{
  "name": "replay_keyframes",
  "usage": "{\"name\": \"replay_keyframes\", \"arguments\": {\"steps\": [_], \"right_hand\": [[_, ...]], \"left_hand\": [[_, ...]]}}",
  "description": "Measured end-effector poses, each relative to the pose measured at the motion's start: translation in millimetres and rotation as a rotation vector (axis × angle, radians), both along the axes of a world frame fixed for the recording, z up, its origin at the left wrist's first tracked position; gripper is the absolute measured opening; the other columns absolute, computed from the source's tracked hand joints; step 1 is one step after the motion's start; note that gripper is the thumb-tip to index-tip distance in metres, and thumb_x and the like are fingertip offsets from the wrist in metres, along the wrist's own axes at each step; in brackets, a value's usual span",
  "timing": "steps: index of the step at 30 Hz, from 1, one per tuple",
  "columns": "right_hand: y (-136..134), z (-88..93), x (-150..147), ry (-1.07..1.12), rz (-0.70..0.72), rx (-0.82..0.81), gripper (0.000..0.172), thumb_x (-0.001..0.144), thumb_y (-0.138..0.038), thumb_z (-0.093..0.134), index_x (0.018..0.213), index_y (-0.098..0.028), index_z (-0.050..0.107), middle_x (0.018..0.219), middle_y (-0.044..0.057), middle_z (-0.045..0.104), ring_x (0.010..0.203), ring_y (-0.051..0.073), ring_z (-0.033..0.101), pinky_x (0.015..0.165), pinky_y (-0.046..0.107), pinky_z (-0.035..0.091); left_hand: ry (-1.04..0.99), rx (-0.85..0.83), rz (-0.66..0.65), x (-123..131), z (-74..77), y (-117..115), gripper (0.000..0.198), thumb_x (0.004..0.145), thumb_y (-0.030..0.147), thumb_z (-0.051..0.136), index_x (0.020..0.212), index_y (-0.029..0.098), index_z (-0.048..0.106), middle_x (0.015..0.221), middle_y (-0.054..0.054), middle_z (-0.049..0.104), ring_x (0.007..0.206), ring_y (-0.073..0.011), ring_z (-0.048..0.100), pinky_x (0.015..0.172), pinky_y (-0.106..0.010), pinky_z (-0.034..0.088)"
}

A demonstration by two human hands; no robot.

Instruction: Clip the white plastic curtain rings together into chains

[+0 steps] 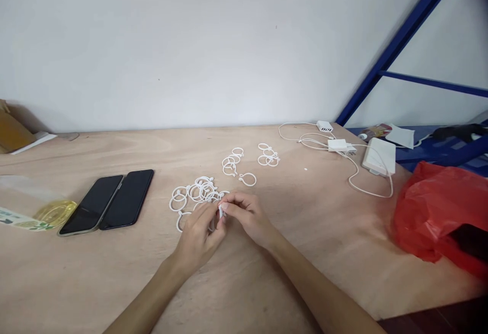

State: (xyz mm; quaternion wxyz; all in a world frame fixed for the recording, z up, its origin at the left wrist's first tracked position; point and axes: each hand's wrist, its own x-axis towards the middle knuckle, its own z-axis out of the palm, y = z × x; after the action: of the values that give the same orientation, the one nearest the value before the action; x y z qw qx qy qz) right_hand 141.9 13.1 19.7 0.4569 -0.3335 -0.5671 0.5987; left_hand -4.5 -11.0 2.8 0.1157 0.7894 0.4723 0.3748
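Forearms (pixel 305 270) closest to the lens, bare, converging from the lower edge over a wooden tabletop (pixel 114 283). Left hand (pixel 199 233) and right hand (pixel 249 217) meet at the fingertips, thumbs and forefingers pinched on a white ring (pixel 220 211), seen nearly edge-on; its lower part is hidden by the left fingers, so cannot tell whether a second piece is held with it.

Position: held ring is at the near side of a loose heap of rings (pixel 207 187), some overlapping, beside the left hand. Beyond the hands: a single ring (pixel 240 177), a rear cluster (pixel 230 159) and a right-hand cluster (pixel 271 158), well apart from the forearms. Two dark phones (pixel 110 201) lie left of the heap.

Handling (judged): looks like thin plastic; likely light, fairly stiff with slight spring, smooth enough to slip from a loose pinch. Weak point probably the narrow band near the small knob or eyelet. Best hold: fingertips either side of that fitting, light pressure, without twisting the hoop
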Motion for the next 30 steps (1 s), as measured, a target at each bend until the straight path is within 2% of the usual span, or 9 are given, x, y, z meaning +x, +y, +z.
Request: {"name": "replay_keyframes", "arguments": {"steps": [5,9,12,14,16,18,23,26,30], "right_hand": [[7,-9.1,1,-0.181,-0.215,0.098,0.014,0.081,-0.028,0.057,0.079,-0.018,0.067,0.075,0.002,0.065,0.070,0.015,0.058,0.068,0.028,0.046],[23,-22.3,22,-0.674,-0.571,0.323,0.023,0.080,-0.020,0.055,0.100,-0.018,0.066,0.095,0.009,0.061,0.088,0.021,0.055,0.081,0.035,0.045],[30,-30.1,37,-1.013,-0.614,0.377,0.025,0.079,-0.020,0.057,0.102,-0.020,0.067,0.098,0.012,0.054,0.095,0.026,0.050,0.087,0.042,0.041],[32,-32.3,40,-1.050,-0.600,0.377,0.019,0.079,-0.020,0.057,0.093,-0.020,0.069,0.095,0.011,0.052,0.092,0.026,0.049,0.085,0.041,0.041],[32,-31.1,36,-0.905,-0.596,0.365,0.016,0.080,-0.019,0.056,0.087,-0.021,0.070,0.092,0.010,0.052,0.089,0.024,0.049,0.084,0.039,0.041],[29,-26.9,27,-0.616,-0.519,0.259,0.014,0.080,-0.021,0.056,0.085,-0.021,0.069,0.084,0.006,0.055,0.082,0.020,0.051,0.079,0.035,0.042],[13,-11.4,4,0.023,-0.039,-0.112,0.018,0.080,-0.036,0.061,0.080,-0.019,0.068,0.072,0.000,0.060,0.067,0.013,0.050,0.068,0.028,0.040],[7,-6.4,1,0.163,0.093,-0.192,0.017,0.078,-0.036,0.064,0.077,-0.019,0.067,0.071,-0.001,0.058,0.066,0.011,0.047,0.065,0.026,0.038],[7,-6.2,3,0.196,0.155,-0.226,0.014,0.079,-0.031,0.063,0.075,-0.018,0.068,0.074,0.000,0.056,0.066,0.011,0.044,0.064,0.025,0.034]], "left_hand": [[0.026,0.020,0.047,-7,-2.6,6,0.018,0.088,0.027,0.050,0.101,0.017,0.059,0.083,-0.005,0.063,0.078,-0.0182,0.055,0.073,-0.032,0.045],[0.132,0.098,0.170,-14,-7.2,12,0.038,0.087,0.032,0.054,0.123,0.018,0.053,0.110,-0.010,0.063,0.103,-0.0260,0.051,0.093,-0.044,0.041],[0.159,0.115,0.228,-16,-8.9,14,0.045,0.085,0.033,0.055,0.129,0.020,0.049,0.125,-0.011,0.055,0.113,-0.0292,0.045,0.098,-0.048,0.037],[0.139,0.124,0.237,-16,-8.5,13,0.045,0.084,0.033,0.056,0.127,0.021,0.051,0.126,-0.011,0.053,0.113,-0.0291,0.045,0.098,-0.048,0.037],[0.108,0.128,0.232,-15,-7.3,13,0.039,0.085,0.032,0.056,0.122,0.021,0.055,0.120,-0.010,0.056,0.109,-0.0275,0.048,0.096,-0.047,0.039],[0.088,0.127,0.237,-14,-6.0,12,0.033,0.085,0.032,0.056,0.116,0.021,0.058,0.114,-0.009,0.060,0.105,-0.0266,0.052,0.094,-0.045,0.039],[0.008,0.097,0.213,-12,-4.0,11,0.040,0.084,0.035,0.058,0.121,0.021,0.052,0.111,-0.009,0.064,0.103,-0.0252,0.057,0.090,-0.043,0.041],[-0.119,0.048,0.171,-11,-2.4,10,0.043,0.082,0.036,0.060,0.121,0.019,0.052,0.108,-0.009,0.065,0.098,-0.0226,0.060,0.087,-0.039,0.046],[-0.235,-0.039,0.217,-10,1.1,9,0.040,0.076,0.040,0.067,0.108,0.017,0.058,0.091,-0.004,0.065,0.083,-0.0184,0.061,0.078,-0.033,0.050]]}}
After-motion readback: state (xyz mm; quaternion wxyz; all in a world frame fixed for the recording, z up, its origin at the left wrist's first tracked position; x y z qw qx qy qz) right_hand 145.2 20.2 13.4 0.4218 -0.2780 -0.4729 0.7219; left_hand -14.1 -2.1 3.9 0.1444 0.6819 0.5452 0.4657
